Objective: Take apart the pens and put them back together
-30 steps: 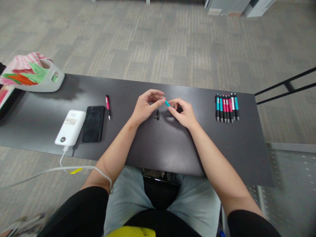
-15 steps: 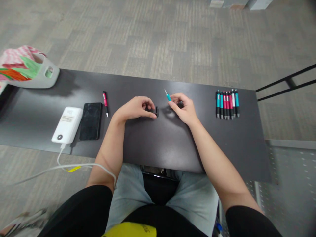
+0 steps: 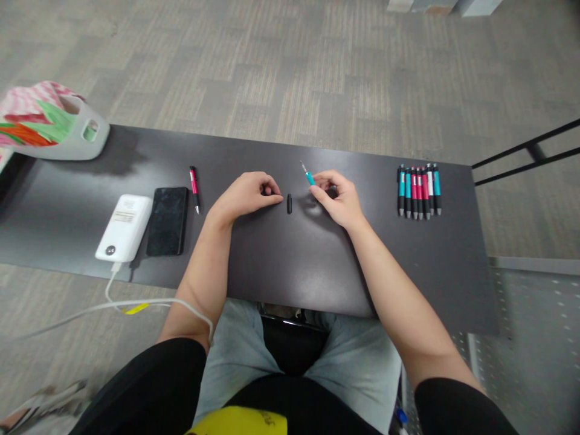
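Note:
My right hand (image 3: 338,198) pinches a teal pen part (image 3: 308,176) whose thin tip points up and away to the left. My left hand (image 3: 247,194) rests on the black table (image 3: 294,260) with its fingers curled together; what they hold, if anything, is hidden. A small black pen piece (image 3: 289,203) lies on the table between the two hands, just right of the left fingertips and not touched.
A row of several teal and pink pens (image 3: 418,190) lies at the right. One pink pen (image 3: 194,188), a black phone (image 3: 167,220) and a white power bank (image 3: 124,226) with a cable lie at the left. A patterned bag (image 3: 49,127) sits far left.
My left hand dropped from the teal part to the table beside the black piece, then drew its fingers slightly back from it. My right hand kept holding the teal part.

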Demonstrator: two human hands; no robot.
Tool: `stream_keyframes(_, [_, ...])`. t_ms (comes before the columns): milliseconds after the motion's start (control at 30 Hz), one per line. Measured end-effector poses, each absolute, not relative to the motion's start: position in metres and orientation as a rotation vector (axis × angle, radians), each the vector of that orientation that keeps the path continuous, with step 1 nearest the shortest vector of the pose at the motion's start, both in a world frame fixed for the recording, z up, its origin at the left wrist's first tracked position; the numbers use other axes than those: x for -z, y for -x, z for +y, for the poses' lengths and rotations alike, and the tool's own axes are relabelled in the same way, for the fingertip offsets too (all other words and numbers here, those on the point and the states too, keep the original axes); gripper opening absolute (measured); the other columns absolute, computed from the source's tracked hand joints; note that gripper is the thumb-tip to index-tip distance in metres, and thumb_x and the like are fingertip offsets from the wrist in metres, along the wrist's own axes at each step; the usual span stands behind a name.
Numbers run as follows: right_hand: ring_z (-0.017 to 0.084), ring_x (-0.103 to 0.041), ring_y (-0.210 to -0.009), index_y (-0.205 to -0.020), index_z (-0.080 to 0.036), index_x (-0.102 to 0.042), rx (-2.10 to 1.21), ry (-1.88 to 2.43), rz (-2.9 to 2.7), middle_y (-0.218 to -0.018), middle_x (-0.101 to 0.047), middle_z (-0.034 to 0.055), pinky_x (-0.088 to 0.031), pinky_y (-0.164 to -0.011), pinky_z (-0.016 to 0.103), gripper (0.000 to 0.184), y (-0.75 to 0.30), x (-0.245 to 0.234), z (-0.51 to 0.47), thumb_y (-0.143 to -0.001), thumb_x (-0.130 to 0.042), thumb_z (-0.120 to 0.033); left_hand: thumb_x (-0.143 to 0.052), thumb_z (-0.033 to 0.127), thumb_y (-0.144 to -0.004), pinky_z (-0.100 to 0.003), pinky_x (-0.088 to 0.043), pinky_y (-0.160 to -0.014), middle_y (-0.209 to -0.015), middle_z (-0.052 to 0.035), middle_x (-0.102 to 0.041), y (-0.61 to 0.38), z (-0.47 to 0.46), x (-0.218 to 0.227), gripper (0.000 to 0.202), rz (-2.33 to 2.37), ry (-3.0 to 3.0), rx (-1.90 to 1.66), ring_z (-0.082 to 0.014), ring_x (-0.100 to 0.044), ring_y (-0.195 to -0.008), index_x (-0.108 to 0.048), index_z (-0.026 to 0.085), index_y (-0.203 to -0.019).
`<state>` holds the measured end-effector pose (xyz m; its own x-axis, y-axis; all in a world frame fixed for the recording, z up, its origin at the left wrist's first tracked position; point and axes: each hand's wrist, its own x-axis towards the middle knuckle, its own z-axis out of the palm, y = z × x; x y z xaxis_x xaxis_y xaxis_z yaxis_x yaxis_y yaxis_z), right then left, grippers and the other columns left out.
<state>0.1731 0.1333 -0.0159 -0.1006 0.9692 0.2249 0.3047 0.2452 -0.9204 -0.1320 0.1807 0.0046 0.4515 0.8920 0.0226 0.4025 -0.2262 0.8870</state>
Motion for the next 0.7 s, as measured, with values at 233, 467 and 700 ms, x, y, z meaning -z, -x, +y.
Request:
stream_keyframes(233, [0.028, -0.069, -0.090, -0.111, -0.034, -0.085, -0.902, 1.218, -1.597, -0.100, -0.080, 0.0044, -0.067, -0.091, 0.048, 0.049, -0.172, 0.017, 0.133, -0.102, -0.095, -0.080, -0.113, 0.062, -0.080, -0.040, -0.057, -0.078, -0.086, -0.0027, -0.074, 0.131, 0.182, -0.004, 0.040, 1.143, -1.910, -0.740, -0.0255, -0.064, -0.078, -0.092, 0.031, -0.093])
stream_keyframes(467, [0.027, -0.069, -0.088, -0.113, -0.033, -0.086, -0.901, 1.182, -1.588, -0.098, -0.080, 0.0042, -0.067, -0.092, 0.048, 0.051, -0.172, 0.019, 0.134, -0.101, -0.094, -0.082, -0.124, 0.080, -0.052, -0.053, -0.063, -0.115, -0.126, -0.0099, -0.071, 0.118, 0.174, -0.014, 0.077, 1.068, -2.017, -0.640, -0.0378, -0.071, -0.120, -0.093, 0.030, -0.102])
stream_keyframes(700, [0.028, -0.066, -0.086, -0.115, -0.033, -0.087, -0.876, 1.147, -1.597, -0.098, -0.078, 0.0044, -0.064, -0.091, 0.049, 0.048, -0.173, 0.019, 0.135, -0.105, -0.090, -0.081, -0.122, 0.070, -0.070, -0.047, -0.063, -0.106, -0.119, -0.0094, -0.086, 0.112, 0.171, -0.026, 0.065, 1.006, -1.819, -0.798, -0.0341, -0.077, -0.112, -0.093, 0.030, -0.113])
